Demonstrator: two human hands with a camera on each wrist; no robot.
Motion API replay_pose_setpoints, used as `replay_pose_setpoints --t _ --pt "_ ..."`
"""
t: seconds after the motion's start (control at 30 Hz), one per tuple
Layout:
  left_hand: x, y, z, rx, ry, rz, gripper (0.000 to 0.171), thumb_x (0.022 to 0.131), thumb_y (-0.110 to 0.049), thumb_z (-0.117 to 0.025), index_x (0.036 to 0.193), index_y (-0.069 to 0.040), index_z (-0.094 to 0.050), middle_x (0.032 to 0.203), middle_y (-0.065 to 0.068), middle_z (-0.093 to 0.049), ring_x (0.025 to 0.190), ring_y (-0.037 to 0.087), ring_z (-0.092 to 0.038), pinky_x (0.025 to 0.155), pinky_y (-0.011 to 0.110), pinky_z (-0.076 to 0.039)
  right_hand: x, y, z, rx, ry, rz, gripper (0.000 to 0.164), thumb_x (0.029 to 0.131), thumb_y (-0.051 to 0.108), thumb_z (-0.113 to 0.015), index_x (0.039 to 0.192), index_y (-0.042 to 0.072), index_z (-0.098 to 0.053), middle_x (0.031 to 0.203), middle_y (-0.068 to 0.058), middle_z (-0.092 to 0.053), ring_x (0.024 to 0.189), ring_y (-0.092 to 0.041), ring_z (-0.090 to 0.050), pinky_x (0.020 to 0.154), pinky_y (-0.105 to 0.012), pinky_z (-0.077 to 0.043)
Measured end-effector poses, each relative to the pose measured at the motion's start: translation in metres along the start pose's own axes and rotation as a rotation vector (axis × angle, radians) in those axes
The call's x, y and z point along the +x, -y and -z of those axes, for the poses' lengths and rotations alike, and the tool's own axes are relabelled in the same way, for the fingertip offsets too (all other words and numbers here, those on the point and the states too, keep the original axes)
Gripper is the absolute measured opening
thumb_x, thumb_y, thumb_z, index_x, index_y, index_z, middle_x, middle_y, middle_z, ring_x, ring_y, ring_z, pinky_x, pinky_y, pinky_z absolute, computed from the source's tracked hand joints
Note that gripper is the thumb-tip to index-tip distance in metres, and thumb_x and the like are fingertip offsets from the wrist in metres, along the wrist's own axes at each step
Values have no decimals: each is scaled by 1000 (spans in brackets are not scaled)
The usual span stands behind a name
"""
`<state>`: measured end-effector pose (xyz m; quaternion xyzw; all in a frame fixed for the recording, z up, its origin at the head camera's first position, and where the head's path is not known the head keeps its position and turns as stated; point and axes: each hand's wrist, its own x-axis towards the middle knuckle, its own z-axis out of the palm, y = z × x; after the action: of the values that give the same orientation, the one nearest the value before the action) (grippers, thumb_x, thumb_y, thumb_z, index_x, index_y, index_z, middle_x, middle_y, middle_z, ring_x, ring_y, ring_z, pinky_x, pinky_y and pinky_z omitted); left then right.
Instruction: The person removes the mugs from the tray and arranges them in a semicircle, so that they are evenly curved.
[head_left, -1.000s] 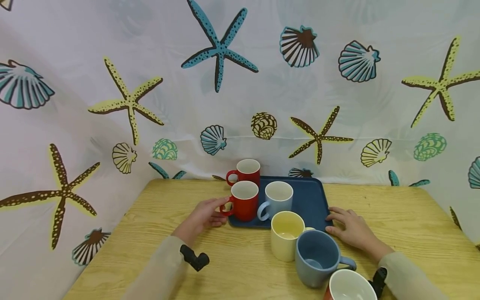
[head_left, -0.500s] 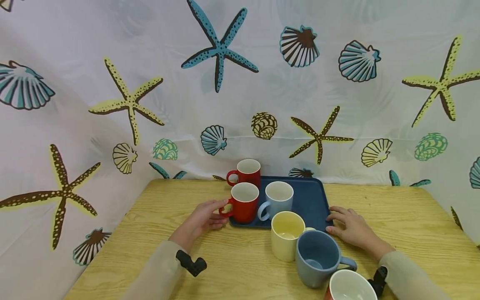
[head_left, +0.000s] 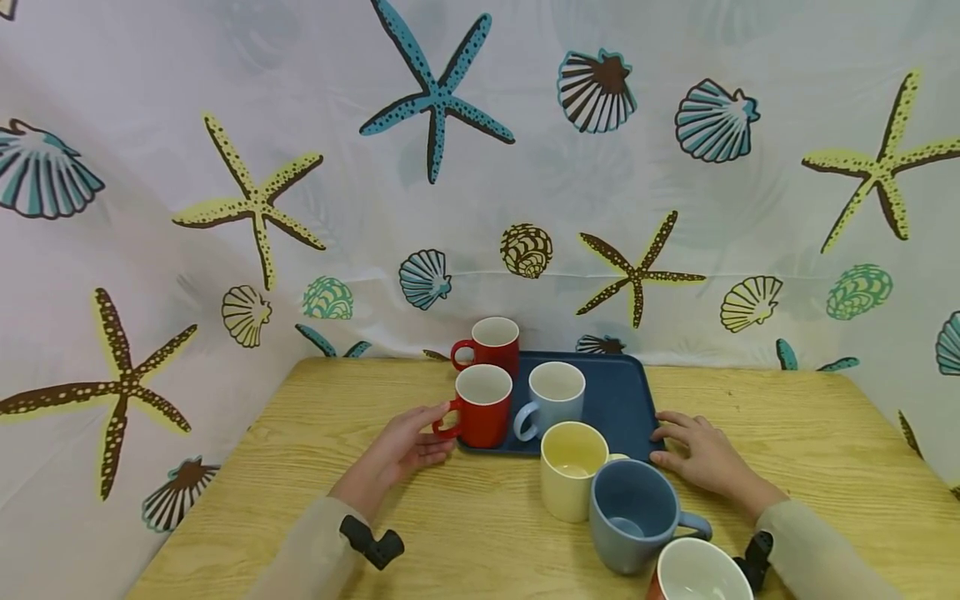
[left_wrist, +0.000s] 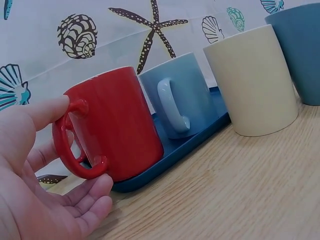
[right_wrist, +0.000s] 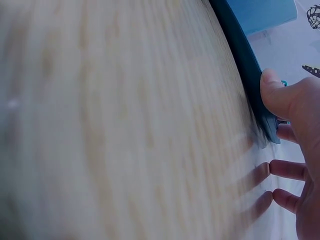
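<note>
My left hand [head_left: 408, 450] pinches the handle of a glossy red mug [head_left: 483, 408], thumb on top of the handle and a finger behind it. In the left wrist view this red mug [left_wrist: 117, 125] stands upright at the near left edge of the dark blue tray [head_left: 618, 408]. On the tray beside it is a light blue mug [head_left: 558, 400], and behind it a second red mug [head_left: 506, 354]. My right hand [head_left: 701, 454] rests at the tray's right edge; the thumb [right_wrist: 275, 95] touches the rim and the other fingers are spread down toward the table.
In front of the tray a yellow mug [head_left: 567, 492], a grey-blue mug [head_left: 626, 542] and a red mug with a white inside [head_left: 701, 575] stand on the wooden table [head_left: 450, 533]. A white cloth [head_left: 480, 200] printed with starfish and shells hangs behind the table and at its sides.
My left hand and the red mug it holds have shifted slightly left and toward me. The right hand stays at the tray's edge.
</note>
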<state>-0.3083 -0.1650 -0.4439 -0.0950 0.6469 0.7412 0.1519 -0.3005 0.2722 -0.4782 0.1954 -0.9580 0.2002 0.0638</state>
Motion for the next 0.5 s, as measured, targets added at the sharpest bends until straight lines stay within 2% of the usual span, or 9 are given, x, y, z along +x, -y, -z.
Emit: replay_pose_setpoints --t 0.13,0.27,0.5 --pt "-4 0 5 -54 -5 -3 58 84 -39 -67 124 -5 -44 102 20 -58 85 28 -63 85 40 -49 0 0 0 3 -6 1 32 85 39 -65 108 17 -65 135 -14 -47 116 -39 -42 91 -63 -32" --pt "-8 1 9 -97 -10 -5 52 85 -37 -67 117 -5 -43 103 21 -57 87 31 -62 91 45 -45 -1 -1 0 6 -16 4 32 85 40 -65 108 17 -66 135 -14 -47 116 -40 -42 91 -63 -32" --pt "-17 3 13 -98 5 -15 44 87 -36 -64 110 -5 -43 103 22 -59 88 32 -62 89 44 -46 -1 0 0 12 -20 7 31 85 39 -65 107 17 -66 135 -13 -48 116 -39 -43 91 -62 -32"
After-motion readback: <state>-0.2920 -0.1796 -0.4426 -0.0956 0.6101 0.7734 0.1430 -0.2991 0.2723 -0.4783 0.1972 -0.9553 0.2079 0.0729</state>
